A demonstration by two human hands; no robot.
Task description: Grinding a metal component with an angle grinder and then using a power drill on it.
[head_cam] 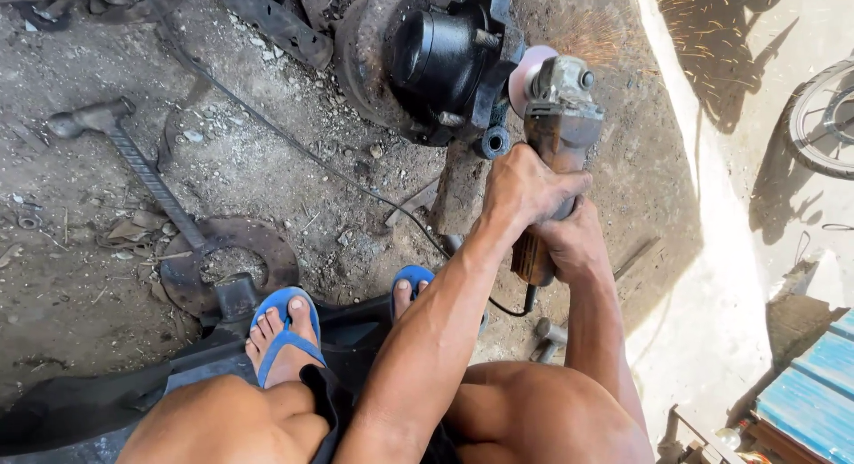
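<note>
Crouching over dusty ground, the person has bare knees at six o'clock and both feet in blue flip-flops, planted on a dark slab of metal. Just past the toes, at about nine o'clock from the feet, lies a rusty round disc with a rebar-handled hammer resting across it, its head pointing away toward ten o'clock.

The right hand is clenched around the rear body of an angle grinder, near the brown handle end where a black power cord leaves and trails across the dirt toward eleven o'clock. The left hand crosses over from the left and is wrapped tightly around the grinder's middle, just ahead of the right hand, the two touching.

The grinder points away toward twelve o'clock. Its spinning disc meets the edge of a heavy black wheel hub assembly that sits on the ground against a rusty backing plate. Sparks spray from the contact point toward one o'clock, some landing across a pale concrete strip.

Farther off at three o'clock, part of a tyred wheel shows in sunlight, and blue painted boards sit at four o'clock.
</note>
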